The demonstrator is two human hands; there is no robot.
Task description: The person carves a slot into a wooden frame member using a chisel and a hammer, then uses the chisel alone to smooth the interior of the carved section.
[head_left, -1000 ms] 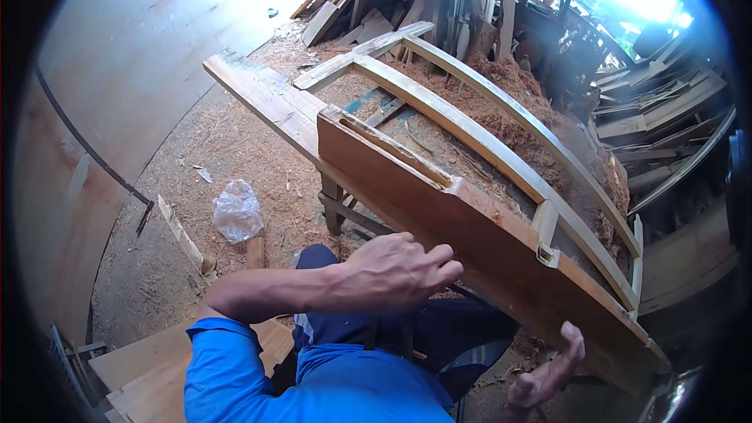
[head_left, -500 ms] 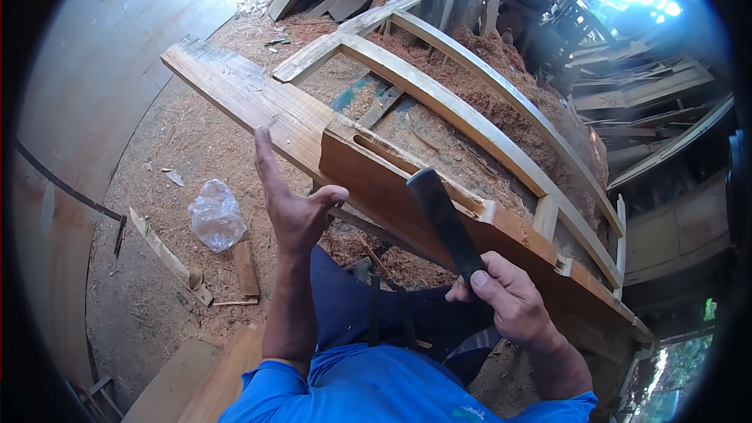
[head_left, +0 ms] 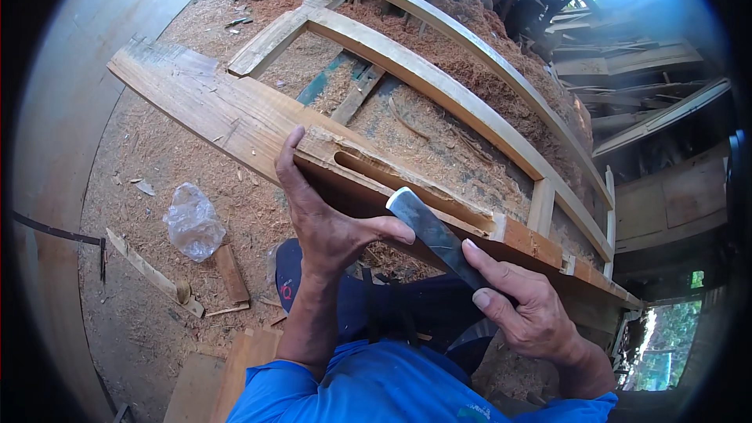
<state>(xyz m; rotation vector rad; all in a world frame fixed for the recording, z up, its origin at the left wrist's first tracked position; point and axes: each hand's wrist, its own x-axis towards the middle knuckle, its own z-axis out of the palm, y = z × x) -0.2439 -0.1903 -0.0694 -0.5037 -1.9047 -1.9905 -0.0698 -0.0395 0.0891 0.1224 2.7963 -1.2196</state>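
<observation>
My right hand (head_left: pixel 536 309) grips a chisel (head_left: pixel 439 239) with a wide, flat, dark metal blade; the handle end is hidden in my palm. The blade tilts up toward the left, and its bright end lies just in front of a board's edge. My left hand (head_left: pixel 325 219) is open, fingers raised and thumb stretched toward the blade, apparently holding nothing. Its fingertips come up beside the long wooden board (head_left: pixel 211 102), whether touching I cannot tell. A long rounded slot (head_left: pixel 415 192) is cut into that board, with rough, splintered wood along its far side.
Behind the board rests a curved wooden frame (head_left: pixel 439 86) over heaped shavings (head_left: pixel 501 47). Left of me lie a clear plastic bag (head_left: pixel 193 223), a small wood block (head_left: pixel 232 274) and a pale offcut strip (head_left: pixel 153 274). Stacked planks (head_left: pixel 650 63) fill the far right.
My left hand has moved right, closer to the chisel. The chisel has turned so its bright end shows more of its face. The whole view has shifted, moving the board leftward in it.
</observation>
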